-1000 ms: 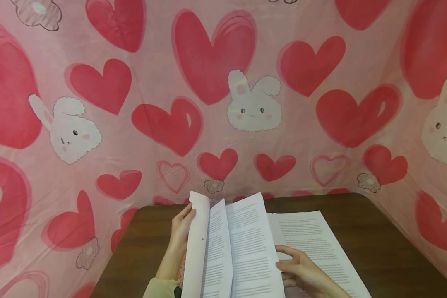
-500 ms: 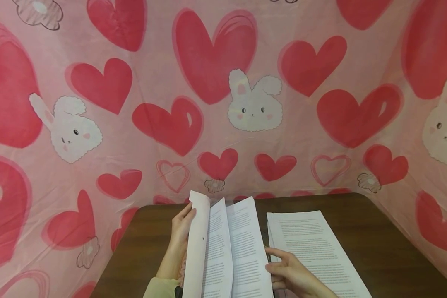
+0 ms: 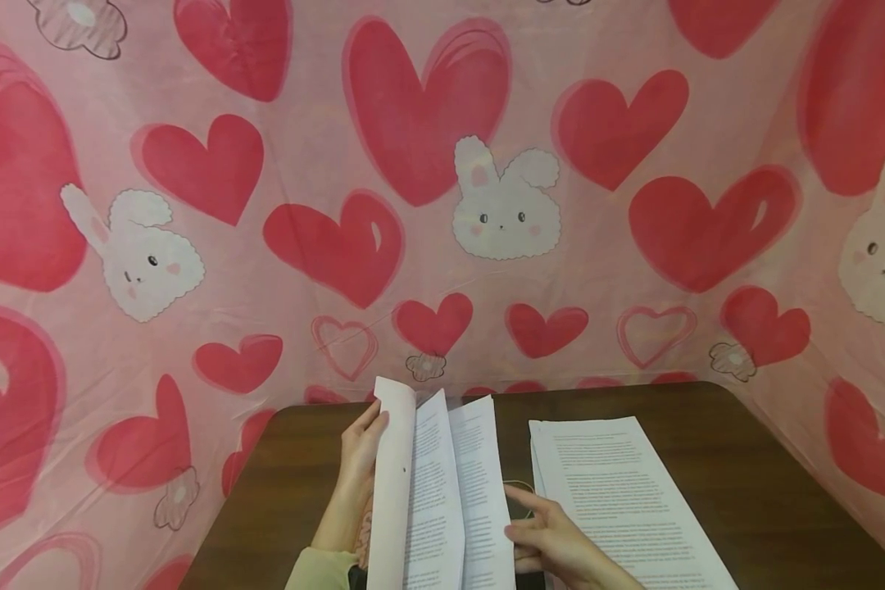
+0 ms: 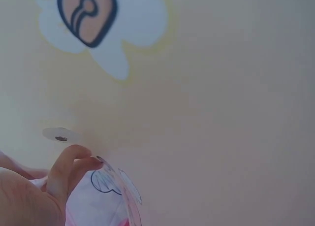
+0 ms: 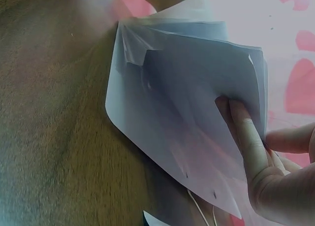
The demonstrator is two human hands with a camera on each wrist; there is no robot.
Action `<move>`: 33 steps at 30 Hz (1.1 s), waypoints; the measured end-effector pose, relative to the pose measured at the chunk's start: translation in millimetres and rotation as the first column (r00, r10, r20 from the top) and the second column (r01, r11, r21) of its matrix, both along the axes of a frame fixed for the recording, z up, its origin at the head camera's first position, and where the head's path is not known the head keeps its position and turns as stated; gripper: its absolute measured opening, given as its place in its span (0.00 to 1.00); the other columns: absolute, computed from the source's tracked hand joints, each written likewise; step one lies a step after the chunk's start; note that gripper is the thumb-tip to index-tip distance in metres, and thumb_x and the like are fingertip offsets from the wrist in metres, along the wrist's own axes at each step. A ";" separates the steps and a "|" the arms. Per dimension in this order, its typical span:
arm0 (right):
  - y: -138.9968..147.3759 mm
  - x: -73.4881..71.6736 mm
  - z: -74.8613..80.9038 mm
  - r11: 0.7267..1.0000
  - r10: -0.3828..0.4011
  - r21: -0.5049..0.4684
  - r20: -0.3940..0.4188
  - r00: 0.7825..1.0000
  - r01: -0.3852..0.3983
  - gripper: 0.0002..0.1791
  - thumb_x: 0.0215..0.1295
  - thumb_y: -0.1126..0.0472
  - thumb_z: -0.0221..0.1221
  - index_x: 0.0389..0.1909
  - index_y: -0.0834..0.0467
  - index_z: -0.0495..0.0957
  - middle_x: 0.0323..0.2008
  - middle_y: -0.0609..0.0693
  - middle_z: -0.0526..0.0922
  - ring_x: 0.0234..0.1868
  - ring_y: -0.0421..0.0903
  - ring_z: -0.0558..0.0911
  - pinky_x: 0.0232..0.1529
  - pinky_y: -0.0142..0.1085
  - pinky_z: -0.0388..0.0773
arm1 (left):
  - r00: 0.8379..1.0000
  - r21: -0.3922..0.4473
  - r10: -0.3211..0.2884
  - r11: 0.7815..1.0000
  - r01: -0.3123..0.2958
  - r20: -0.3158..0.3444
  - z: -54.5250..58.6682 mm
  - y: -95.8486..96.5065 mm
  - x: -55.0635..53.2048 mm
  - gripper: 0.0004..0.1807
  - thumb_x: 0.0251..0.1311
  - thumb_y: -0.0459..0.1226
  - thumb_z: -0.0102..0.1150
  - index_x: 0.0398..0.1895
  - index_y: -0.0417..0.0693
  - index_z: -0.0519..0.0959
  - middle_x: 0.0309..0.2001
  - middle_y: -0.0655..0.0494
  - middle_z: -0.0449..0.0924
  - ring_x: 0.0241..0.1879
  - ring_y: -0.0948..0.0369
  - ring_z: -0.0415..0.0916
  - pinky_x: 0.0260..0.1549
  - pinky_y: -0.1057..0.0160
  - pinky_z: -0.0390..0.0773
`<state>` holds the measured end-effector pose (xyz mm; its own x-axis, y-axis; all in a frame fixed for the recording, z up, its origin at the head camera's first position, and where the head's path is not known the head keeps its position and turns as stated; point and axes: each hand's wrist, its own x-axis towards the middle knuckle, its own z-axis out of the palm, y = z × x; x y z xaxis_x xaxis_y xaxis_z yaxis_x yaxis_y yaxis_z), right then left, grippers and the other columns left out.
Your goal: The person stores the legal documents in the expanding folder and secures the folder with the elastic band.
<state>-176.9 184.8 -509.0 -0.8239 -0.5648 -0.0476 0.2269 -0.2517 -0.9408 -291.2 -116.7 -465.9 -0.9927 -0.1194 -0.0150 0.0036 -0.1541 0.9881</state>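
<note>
In the head view my left hand [image 3: 360,451] grips the left edge of a blank pale outer sheet [image 3: 391,492], which curves upright. Beside it stand printed sheets of paper [image 3: 435,492], spread like a fan. My right hand [image 3: 553,537] pinches the right edge of the nearest printed sheets [image 3: 479,475] between thumb and fingers. In the right wrist view, two fingers press the blank back of these papers [image 5: 197,88], with the thumb on the other side. The left wrist view shows my left hand [image 4: 59,181] with bent fingers at a thin curved edge.
A stack of printed paper [image 3: 619,483] lies on the right of the dark wooden table [image 3: 767,475]. A thin pale cord [image 5: 199,209] loops below the held sheets. Behind the table hangs a pink cloth [image 3: 597,270] with hearts and rabbits.
My right hand has moved left, bringing the edge of its sheets with it, so the fan has narrowed and the stack on the right shows more fully. My left hand has stayed in place.
</note>
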 end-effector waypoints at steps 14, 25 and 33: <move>-17.0 -2.5 -3.4 0.998 -0.030 0.056 -0.012 0.999 0.031 0.48 0.78 0.72 0.56 0.86 0.72 0.36 0.53 0.71 0.91 0.44 0.50 0.95 0.47 0.46 0.93 | 1.000 -0.024 0.002 1.000 -0.003 -0.011 -1.2 -0.4 0.5 0.31 0.85 0.38 0.51 0.84 0.35 0.63 0.82 0.31 0.65 0.61 0.63 0.80 0.48 0.77 0.82; -21.8 -2.3 -4.2 0.997 -0.031 0.074 0.001 1.000 0.031 0.47 0.78 0.72 0.57 0.87 0.71 0.39 0.50 0.68 0.92 0.44 0.51 0.94 0.48 0.48 0.93 | 1.000 -0.019 0.015 1.000 -0.015 -0.028 -2.7 0.5 0.4 0.32 0.84 0.38 0.53 0.83 0.33 0.64 0.81 0.31 0.66 0.63 0.62 0.80 0.50 0.76 0.82; -27.6 -3.1 -4.8 0.995 -0.032 0.094 0.012 0.999 0.031 0.48 0.77 0.72 0.58 0.88 0.69 0.39 0.34 0.49 0.91 0.35 0.40 0.90 0.41 0.37 0.92 | 1.000 -0.006 0.008 1.000 -0.008 -0.012 -1.3 0.8 0.8 0.31 0.84 0.38 0.51 0.84 0.35 0.63 0.82 0.31 0.64 0.62 0.62 0.79 0.49 0.77 0.82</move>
